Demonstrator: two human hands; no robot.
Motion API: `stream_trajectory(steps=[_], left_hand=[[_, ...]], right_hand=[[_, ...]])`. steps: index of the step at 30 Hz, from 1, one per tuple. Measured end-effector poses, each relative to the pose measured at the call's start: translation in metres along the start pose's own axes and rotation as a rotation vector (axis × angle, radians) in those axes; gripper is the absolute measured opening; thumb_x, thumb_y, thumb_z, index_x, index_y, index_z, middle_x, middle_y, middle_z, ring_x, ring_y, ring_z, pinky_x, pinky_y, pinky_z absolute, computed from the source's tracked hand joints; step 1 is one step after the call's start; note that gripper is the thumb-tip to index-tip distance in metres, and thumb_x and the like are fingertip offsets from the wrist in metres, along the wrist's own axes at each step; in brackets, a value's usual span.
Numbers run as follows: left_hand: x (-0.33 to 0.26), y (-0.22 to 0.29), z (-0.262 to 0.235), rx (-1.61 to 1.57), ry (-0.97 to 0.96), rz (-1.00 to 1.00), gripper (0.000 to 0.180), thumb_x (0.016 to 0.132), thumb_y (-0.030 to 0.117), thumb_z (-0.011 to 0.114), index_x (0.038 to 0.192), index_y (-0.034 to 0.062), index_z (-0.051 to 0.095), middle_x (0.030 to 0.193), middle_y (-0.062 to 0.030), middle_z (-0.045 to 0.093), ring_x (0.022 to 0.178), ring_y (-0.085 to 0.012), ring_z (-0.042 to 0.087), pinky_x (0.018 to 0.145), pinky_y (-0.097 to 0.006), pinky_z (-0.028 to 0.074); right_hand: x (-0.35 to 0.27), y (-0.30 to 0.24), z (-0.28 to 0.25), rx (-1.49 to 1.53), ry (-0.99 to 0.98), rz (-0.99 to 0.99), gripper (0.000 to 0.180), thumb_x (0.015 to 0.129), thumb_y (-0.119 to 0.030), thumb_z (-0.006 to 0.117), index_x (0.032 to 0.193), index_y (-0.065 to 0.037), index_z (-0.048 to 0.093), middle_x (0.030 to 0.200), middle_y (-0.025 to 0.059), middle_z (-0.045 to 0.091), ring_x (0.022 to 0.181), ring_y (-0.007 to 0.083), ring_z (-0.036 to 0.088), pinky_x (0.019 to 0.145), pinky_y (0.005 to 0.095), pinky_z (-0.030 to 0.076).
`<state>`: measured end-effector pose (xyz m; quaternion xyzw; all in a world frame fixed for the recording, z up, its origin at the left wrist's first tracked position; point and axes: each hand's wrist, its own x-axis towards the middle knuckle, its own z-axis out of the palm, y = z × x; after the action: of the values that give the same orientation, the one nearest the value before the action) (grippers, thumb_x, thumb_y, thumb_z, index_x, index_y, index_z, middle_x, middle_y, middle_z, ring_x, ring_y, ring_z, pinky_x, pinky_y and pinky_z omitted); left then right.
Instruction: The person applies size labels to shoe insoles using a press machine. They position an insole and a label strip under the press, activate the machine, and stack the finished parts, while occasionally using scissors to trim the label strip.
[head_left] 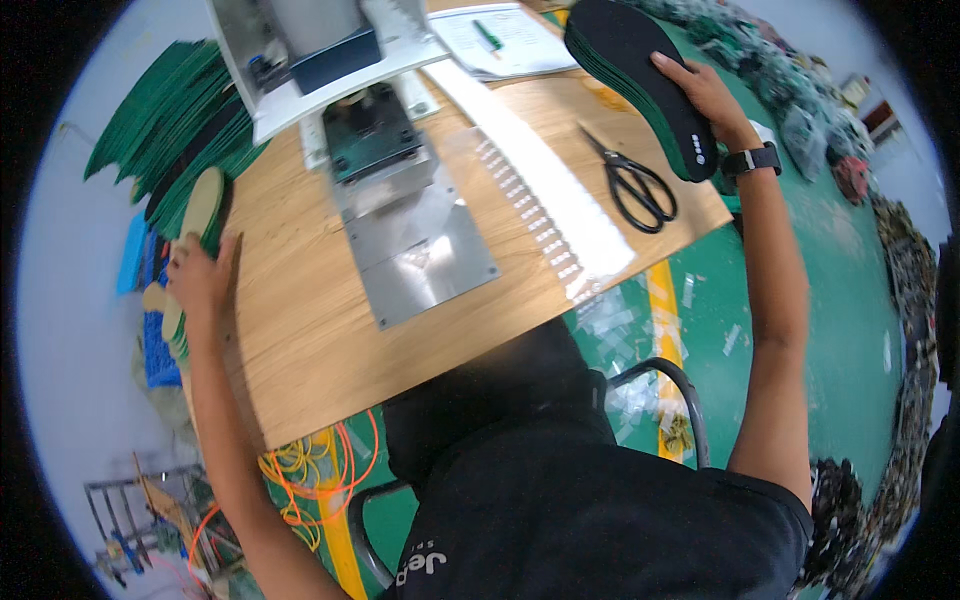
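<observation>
At the far right of the table, my right hand (708, 98) lies over the side of a stack of black-topped insoles with green edges (640, 75). Its fingers rest on the top insole, and the rest of the grip is hidden. At the table's left edge, my left hand (200, 275) closes round the lower end of tan-topped insoles (203, 205) with green beneath, its thumb apart on the table side. Between my hands stands a press-like machine (375, 145) with a flat metal plate (425, 260) in front.
Black-handled scissors (640, 190) lie by the right edge. A strip of clear labels (530, 215) runs beside the plate. Papers with a green pen (488, 35) are at the back. More green insoles (175, 110) fan out at far left. Orange and yellow cords (315, 475) hang below the table.
</observation>
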<state>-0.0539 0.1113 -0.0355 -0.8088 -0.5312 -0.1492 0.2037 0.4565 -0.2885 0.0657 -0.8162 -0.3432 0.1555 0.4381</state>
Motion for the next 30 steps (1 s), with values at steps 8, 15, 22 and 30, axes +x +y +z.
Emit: stream_trajectory(steps=[8, 15, 22, 30], left_hand=[[0.004, 0.005, -0.009, 0.007, -0.019, -0.044, 0.069, 0.076, 0.059, 0.062, 0.119, 0.0075, 0.05, 0.121, -0.023, 0.051, 0.109, -0.0441, 0.048, 0.085, -0.058, 0.04], [0.028, -0.04, -0.015, -0.025, -0.049, 0.201, 0.052, 0.072, 0.047, 0.069, 0.097, 0.0028, 0.059, 0.09, -0.0209, 0.063, 0.08, -0.0377, 0.06, 0.071, -0.043, 0.049], [0.01, -0.062, -0.075, -0.593, -0.062, -0.028, 0.049, 0.075, 0.045, 0.07, 0.083, -0.0033, 0.063, 0.071, -0.0178, 0.064, 0.062, -0.0239, 0.06, 0.06, -0.038, 0.046], [-0.11, -0.021, -0.131, -1.933, 0.349, -0.342, 0.045, 0.093, 0.034, 0.048, 0.125, 0.0026, 0.047, 0.116, -0.0108, 0.059, 0.103, -0.0242, 0.059, 0.089, -0.039, 0.047]], right_hand=[[0.004, 0.04, 0.053, -0.623, 0.335, -0.519, 0.057, 0.079, -0.042, 0.069, 0.116, -0.001, 0.056, 0.108, 0.0181, 0.06, 0.103, 0.0324, 0.055, 0.09, 0.0392, 0.042], [-0.114, -0.047, 0.141, -0.37, -0.178, -0.977, 0.031, 0.081, -0.016, 0.064, 0.106, 0.001, 0.054, 0.105, 0.0155, 0.057, 0.102, 0.0331, 0.051, 0.086, 0.0385, 0.045], [-0.101, -0.061, 0.186, -0.468, -0.177, -1.097, 0.034, 0.079, -0.017, 0.063, 0.106, 0.002, 0.055, 0.108, 0.0176, 0.058, 0.104, 0.0349, 0.052, 0.09, 0.0394, 0.044], [-0.178, -0.165, 0.3, 0.281, -0.279, -1.034, 0.074, 0.073, -0.033, 0.076, 0.125, 0.005, 0.038, 0.114, 0.0245, 0.05, 0.108, 0.0402, 0.049, 0.089, 0.0442, 0.043]])
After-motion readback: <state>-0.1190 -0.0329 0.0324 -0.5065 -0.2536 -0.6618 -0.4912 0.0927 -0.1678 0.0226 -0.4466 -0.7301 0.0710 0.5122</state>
